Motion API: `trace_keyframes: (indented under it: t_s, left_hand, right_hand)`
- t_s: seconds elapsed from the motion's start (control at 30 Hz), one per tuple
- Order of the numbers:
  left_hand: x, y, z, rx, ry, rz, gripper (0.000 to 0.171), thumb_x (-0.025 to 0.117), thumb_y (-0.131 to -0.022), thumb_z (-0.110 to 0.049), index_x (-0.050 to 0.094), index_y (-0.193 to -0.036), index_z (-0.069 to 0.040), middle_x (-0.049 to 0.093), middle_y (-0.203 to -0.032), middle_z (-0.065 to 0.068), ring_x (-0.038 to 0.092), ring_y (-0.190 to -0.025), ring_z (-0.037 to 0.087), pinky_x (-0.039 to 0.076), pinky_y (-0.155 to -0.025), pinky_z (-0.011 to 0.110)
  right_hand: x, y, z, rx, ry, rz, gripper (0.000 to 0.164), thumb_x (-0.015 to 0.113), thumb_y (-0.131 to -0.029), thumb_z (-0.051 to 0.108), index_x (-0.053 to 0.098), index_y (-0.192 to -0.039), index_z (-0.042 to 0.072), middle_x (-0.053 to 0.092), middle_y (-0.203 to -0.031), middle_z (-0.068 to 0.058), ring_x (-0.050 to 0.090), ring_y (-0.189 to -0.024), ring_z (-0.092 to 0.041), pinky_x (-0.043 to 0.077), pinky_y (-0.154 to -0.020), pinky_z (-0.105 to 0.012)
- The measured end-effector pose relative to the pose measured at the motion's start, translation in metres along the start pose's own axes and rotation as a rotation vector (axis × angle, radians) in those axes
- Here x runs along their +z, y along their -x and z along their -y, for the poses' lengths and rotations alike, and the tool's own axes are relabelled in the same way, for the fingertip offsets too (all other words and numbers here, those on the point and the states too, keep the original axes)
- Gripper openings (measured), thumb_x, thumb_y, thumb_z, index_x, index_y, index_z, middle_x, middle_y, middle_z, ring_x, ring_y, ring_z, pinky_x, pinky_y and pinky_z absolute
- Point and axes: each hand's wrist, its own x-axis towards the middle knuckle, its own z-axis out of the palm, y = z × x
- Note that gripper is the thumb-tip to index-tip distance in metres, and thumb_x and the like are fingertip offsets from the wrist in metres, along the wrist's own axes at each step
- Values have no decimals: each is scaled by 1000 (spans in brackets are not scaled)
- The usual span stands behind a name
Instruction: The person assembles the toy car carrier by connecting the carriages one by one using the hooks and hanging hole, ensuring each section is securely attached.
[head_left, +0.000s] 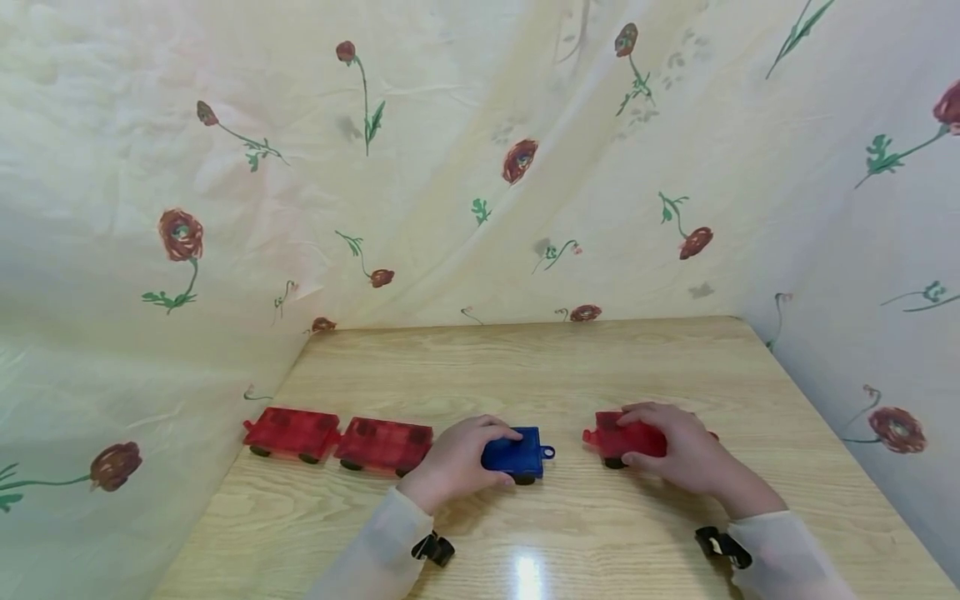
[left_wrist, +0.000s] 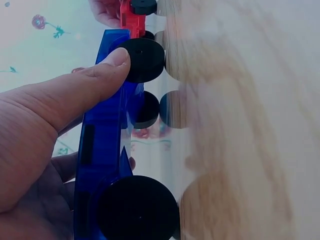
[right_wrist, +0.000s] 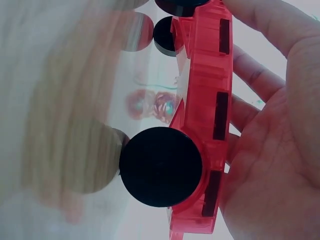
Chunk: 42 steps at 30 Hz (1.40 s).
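Note:
My left hand [head_left: 463, 460] grips a blue toy train car [head_left: 525, 448], thumb on the near side and fingers across its top. In the left wrist view the car's black wheels [left_wrist: 139, 210] meet the glossy tabletop, with the thumb tip at the front wheel. A blue ring hitch [head_left: 548, 452] sticks out toward the right. Across a gap, my right hand [head_left: 686, 454] holds a red toy train car [head_left: 641, 439], whose rounded red hitch [head_left: 590, 437] faces that ring. The right wrist view shows this car's black wheel [right_wrist: 160, 166] and the palm beside its body.
Left of the blue car, two more red train cars stand in line, one at the far left [head_left: 292, 432] and one [head_left: 384, 443] close behind my left hand. The light wood table [head_left: 525, 367] ends at a flower-print sheet [head_left: 442, 183] at the back and sides.

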Motion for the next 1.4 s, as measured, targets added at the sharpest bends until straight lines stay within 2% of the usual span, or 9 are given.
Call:
trace_keyframes:
  t_s: [0.27,0.53,1.0,1.4]
  left_hand:
    - [1,5,3,6,-7,-18,63,88,-83,-50,65,-141,-39,58,-146,-10,55,-135,21,48,-110,46]
    - [1,7,2,-4,31,-26,63,88,-83,-49,65,-141,-40,57,-144,-12,55,-134,21,49,-108,48]
    - [1,8,1,8,88,-50,61,87,-85,-47,65,-141,-40,55,-143,-14,51,-136,18,48,-109,48]
    - [3,6,-1,9,110,-48,62,86,-85,-48,63,-142,-42,52,-145,-16,50,-137,17,49,-109,47]
  right_hand:
    - [8,-1,8,-7,12,8,48,91,-84,36,71,-127,28,63,-141,-7,55,-128,-41,48,-98,-65]
    - [14,-1,15,-37,33,10,47,93,-82,33,72,-124,31,64,-141,-1,56,-126,-37,50,-95,-61]
    - [19,-2,19,-69,58,16,46,92,-83,31,72,-125,30,63,-143,-2,54,-131,-38,40,-104,-65]
    - [20,-1,25,-70,61,35,46,91,-83,34,72,-125,32,62,-143,1,55,-131,-36,41,-104,-66]
